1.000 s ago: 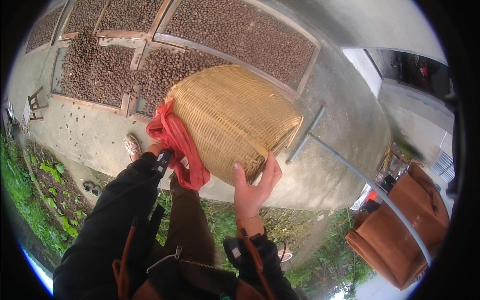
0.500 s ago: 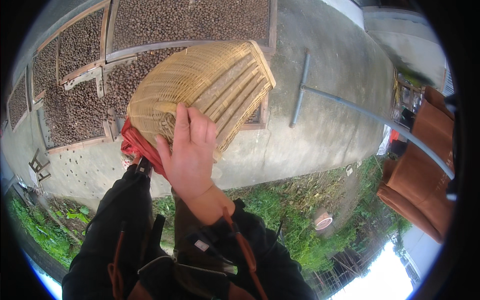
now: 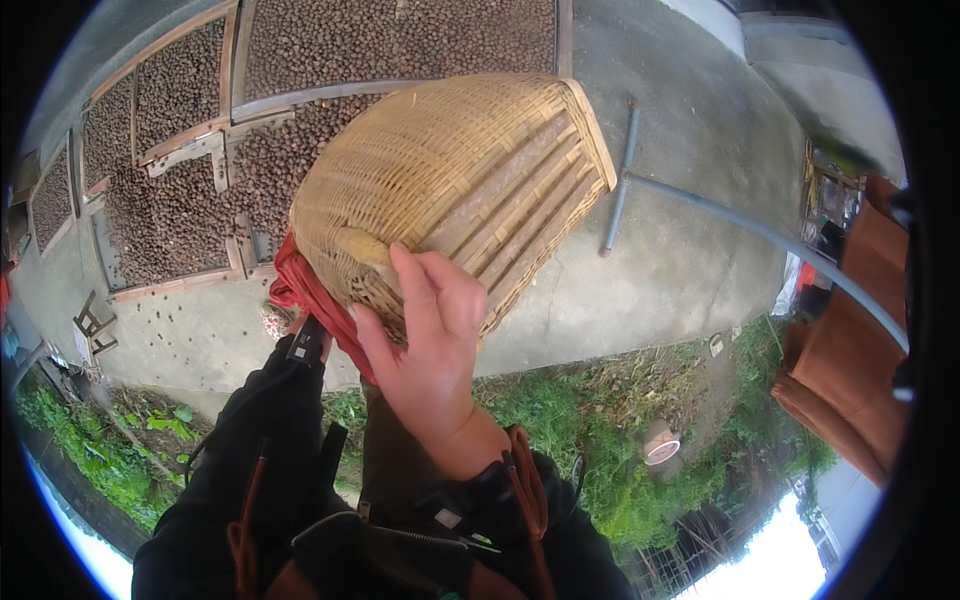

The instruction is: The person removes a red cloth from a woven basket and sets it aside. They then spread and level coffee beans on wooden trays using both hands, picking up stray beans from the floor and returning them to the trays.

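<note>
Your right hand (image 3: 425, 345) lies on the woven bamboo basket (image 3: 455, 190).
Your fingers (image 3: 412, 290) spread flat against its base, pressing rather than clenched. The basket hangs tipped above the concrete yard (image 3: 690, 230), over the drying trays of brown nuts (image 3: 180, 200). A red cloth (image 3: 310, 300) trails at its rim beside your left sleeve (image 3: 270, 420); that hand is hidden, so its grip can't be told.
</note>
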A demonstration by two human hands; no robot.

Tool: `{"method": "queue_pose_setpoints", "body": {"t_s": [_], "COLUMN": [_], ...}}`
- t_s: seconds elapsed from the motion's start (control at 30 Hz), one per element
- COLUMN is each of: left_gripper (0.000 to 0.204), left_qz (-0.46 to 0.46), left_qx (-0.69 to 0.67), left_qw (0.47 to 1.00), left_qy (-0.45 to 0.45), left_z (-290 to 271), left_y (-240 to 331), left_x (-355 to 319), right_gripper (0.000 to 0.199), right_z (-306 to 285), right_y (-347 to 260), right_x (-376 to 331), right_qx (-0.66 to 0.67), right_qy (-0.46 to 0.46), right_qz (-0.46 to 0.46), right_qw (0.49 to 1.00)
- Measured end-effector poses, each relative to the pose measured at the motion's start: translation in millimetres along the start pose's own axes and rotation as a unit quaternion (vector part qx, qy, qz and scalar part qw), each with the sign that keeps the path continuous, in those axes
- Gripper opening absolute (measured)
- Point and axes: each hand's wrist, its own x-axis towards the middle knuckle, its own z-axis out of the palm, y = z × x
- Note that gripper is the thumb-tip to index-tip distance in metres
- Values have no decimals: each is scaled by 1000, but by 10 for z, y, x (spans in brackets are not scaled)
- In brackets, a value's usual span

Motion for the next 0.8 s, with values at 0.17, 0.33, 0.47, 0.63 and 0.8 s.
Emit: {"method": "queue_pose_setpoints", "body": {"t_s": [0.17,0.33,0.47,0.63,0.8], "left_gripper": [43,43,43,43,43], "left_qz": [-7,-9,-23,-51,-60], "left_qx": [-10,-20,-38,-73,-77], "left_qw": [1000,999,998,994,988], "left_qy": [-11,-25,-38,-64,-124], "left_z": [-3,-6,-43,-4,195], "left_y": [41,110,71,34,344], "left_x": [-64,-89,-173,-276,-596], "right_gripper": [61,64,65,64,62], "right_z": [-254,-274,-306,-479,-729], "right_y": [-70,-91,-217,-182,268], "right_x": [-25,-104,-220,-328,-583], "right_qx": [-21,18,1,30,238], "right_qy": [42,50,69,96,132], "right_qz": [22,107,100,106,208], "right_qw": [999,993,993,989,939]}}
